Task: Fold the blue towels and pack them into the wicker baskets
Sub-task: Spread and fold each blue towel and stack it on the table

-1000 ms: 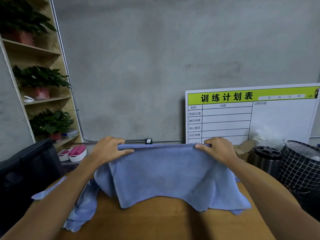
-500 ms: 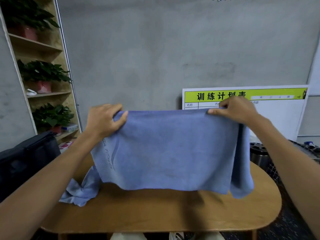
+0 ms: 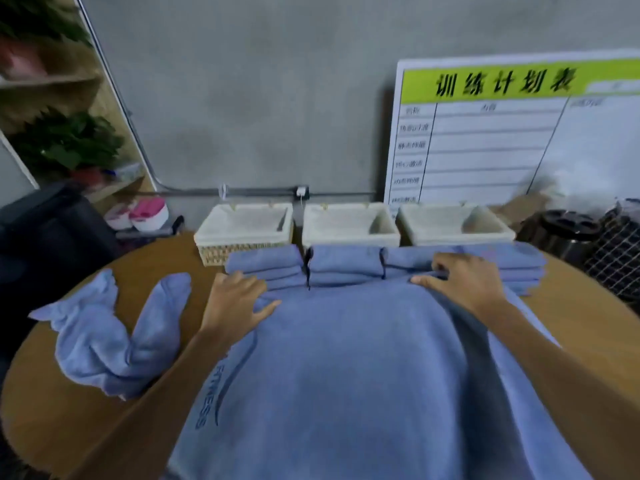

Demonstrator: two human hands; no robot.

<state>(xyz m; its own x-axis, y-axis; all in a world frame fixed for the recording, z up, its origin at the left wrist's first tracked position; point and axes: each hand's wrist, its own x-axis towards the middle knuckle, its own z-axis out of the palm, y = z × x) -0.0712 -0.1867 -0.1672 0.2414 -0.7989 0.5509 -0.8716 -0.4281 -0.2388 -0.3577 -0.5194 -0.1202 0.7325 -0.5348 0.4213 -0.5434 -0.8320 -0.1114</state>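
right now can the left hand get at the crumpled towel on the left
Probably yes. The left hand rests open on the spread towel, and the crumpled towel lies just beside it on bare table, nothing between.

We see the spread towel (image 3: 363,375) covering the near and middle table (image 3: 69,427), with our left hand (image 3: 235,303) and right hand (image 3: 464,285) at its far edge. Just beyond, three stacks of folded towels (image 3: 343,265) stand in a row, touching one another, blocking a low path to the three baskets (image 3: 349,225) behind them; the baskets are open from above. A crumpled towel (image 3: 107,337) takes up the left side. Bare wood shows at the near left and by the right edge.
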